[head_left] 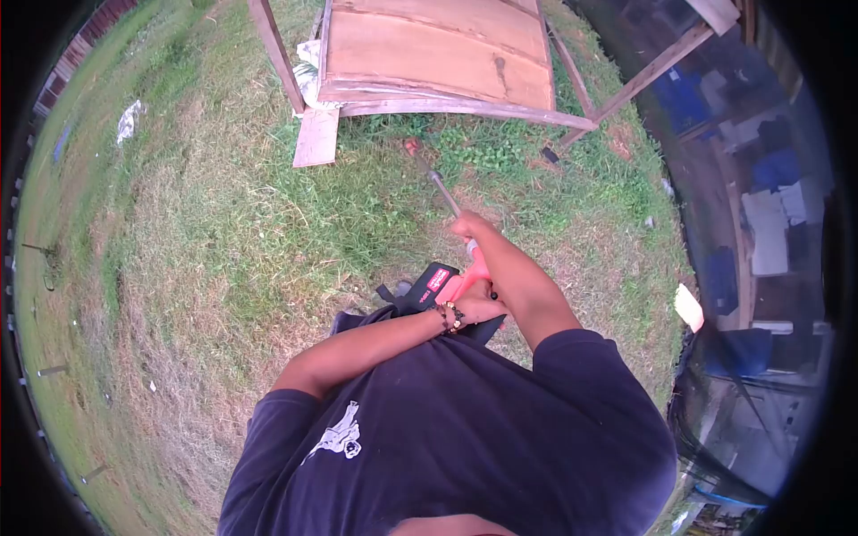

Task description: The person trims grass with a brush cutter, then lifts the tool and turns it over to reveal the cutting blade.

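A grass trimmer with a red and black body (438, 280) and a grey shaft (441, 189) slants away from the person's front. Its small reddish head (411, 146) is low over the grass beside the wooden structure. My left hand (481, 304), with a dark beaded bracelet at the wrist, is closed around the red rear handle. Farther up the tool, my right hand (466, 224) is wrapped round the shaft. The fingers of my left hand are partly hidden.
A wooden structure with a brown panel (438, 49) and slanted posts (279, 58) stands ahead. A loose board (316, 138) leans at its left corner. Dark netting (661, 143) runs along the right, with blue and grey items behind it. A white scrap (130, 121) lies far left.
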The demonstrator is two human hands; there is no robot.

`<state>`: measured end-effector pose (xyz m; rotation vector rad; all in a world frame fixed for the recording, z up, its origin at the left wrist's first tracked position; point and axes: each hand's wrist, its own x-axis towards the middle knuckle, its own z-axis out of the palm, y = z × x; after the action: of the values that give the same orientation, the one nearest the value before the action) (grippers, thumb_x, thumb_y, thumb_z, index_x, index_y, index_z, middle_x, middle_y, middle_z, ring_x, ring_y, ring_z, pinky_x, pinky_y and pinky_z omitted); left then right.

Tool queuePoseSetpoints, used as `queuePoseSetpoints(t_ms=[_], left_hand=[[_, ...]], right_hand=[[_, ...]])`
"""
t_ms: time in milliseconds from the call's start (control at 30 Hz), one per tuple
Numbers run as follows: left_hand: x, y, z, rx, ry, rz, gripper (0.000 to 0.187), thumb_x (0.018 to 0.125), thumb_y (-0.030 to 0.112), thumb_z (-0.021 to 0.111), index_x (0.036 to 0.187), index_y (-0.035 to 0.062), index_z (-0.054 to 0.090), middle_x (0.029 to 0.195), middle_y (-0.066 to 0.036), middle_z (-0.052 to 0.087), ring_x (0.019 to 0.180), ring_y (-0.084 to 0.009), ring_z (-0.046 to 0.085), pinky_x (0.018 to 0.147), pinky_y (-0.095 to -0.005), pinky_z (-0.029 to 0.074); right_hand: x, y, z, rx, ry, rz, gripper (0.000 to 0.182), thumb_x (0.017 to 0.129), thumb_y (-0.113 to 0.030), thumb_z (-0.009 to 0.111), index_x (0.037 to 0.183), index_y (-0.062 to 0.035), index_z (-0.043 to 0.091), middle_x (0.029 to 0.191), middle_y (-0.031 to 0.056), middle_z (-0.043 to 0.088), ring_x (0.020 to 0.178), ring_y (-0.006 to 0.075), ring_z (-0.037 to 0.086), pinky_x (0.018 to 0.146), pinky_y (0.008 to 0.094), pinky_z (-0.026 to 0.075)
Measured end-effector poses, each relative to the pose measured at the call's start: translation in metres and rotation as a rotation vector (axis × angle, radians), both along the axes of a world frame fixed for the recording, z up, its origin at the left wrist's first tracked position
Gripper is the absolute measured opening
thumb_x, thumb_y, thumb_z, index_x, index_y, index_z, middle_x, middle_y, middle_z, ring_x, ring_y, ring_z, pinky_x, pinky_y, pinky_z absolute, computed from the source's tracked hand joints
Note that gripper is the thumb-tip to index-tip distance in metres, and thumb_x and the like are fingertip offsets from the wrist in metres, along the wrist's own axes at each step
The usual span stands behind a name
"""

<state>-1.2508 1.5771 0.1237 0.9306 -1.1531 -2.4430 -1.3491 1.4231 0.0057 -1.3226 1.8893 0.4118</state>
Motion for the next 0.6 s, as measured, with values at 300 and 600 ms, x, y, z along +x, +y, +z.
queuePoseSetpoints(t_ms=[300,600], left_hand=[[-0.003,0.040,0.017,-0.032,0.173,-0.184,0.030,0.064,0.001,0.071,0.071,0.0030,0.042,0.068,-0.007,0.053,0.051,-0.0153,0.058,0.044,-0.0272,0.051],[-0.008,0.079,0.009,-0.069,0.111,-0.421,0.039,0.063,0.007,0.072,0.074,0.0032,0.036,0.068,-0.010,0.054,0.050,-0.0161,0.058,0.041,-0.0280,0.049]], right_hand=[[-0.062,0.069,0.010,-0.105,0.011,-0.255,0.033,0.071,-0.022,0.054,0.086,0.0074,0.058,0.062,0.0138,0.060,0.053,0.0220,0.060,0.049,0.0329,0.046],[-0.093,0.126,0.020,-0.157,0.077,-0.568,0.039,0.070,-0.019,0.056,0.098,0.0068,0.057,0.080,0.0195,0.063,0.069,0.0263,0.064,0.062,0.0340,0.051]])
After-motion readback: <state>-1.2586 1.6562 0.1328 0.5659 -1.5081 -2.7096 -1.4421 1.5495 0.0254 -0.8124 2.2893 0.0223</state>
